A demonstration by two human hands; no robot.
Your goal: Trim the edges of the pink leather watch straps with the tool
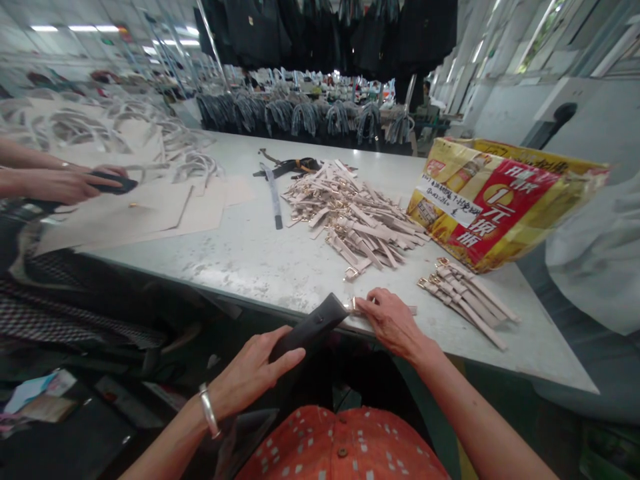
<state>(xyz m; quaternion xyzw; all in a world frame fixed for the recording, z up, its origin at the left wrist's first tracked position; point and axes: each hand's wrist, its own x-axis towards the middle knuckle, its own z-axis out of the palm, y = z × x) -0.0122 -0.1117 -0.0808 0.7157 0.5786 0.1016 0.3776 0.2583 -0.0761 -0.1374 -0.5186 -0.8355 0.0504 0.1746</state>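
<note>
My left hand (260,365), with a bangle at the wrist, is closed round a long dark tool (314,325) with a squared-off end. That end points at the gold buckle (353,305) of a short beige strap (413,311), near the table's front edge. Fingers of my right hand (393,320) press on this buckle strap beside its buckle and hide most of it. Beyond my hands lies a loose heap of beige buckle straps (373,233). Right of my right hand, several more straps (470,300) lie side by side in a bundle.
A yellow and red carton (493,207) stands at the table's right. Black straps (293,167) and a grey strip (274,200) lie behind the heap. At left, a co-worker's hands (75,183) hold a dark tool over beige panels (175,213). Black bags (325,33) hang beyond.
</note>
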